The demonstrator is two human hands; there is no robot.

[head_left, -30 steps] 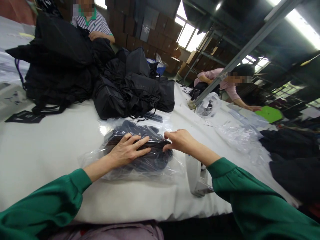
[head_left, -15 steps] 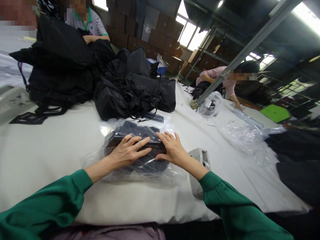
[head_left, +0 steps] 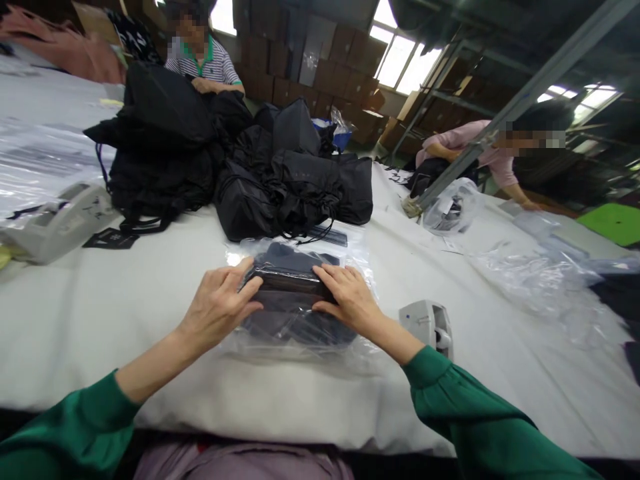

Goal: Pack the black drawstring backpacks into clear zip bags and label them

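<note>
A dark folded fabric bundle in a clear plastic bag (head_left: pixel 295 320) lies flat on the table in front of me. My left hand (head_left: pixel 220 300) grips the bundle's left end, its thumb on the near side and its fingers over the folded ridge. At the right end, my right hand (head_left: pixel 347 293) holds the same ridge, fingers on top and thumb in front. The plastic is creased and glossy, spreading out beyond the bundle on the near side. Beneath the far edge of the bag, a flat clear sheet with a dark strip (head_left: pixel 333 236) shows.
Black drawstring bags (head_left: pixel 300 180) are piled just beyond the bundle. Grey tape dispensers stand to the right (head_left: pixel 425 323) and left (head_left: pixel 63 223). A black card (head_left: pixel 111 239) lies near the left one. Loose plastic bags (head_left: pixel 540 267) cover the right side. Two co-workers stand farther back.
My left hand has moved left from the top of the bundle to its left end. My right hand stays at the right end. The view has shifted left.
</note>
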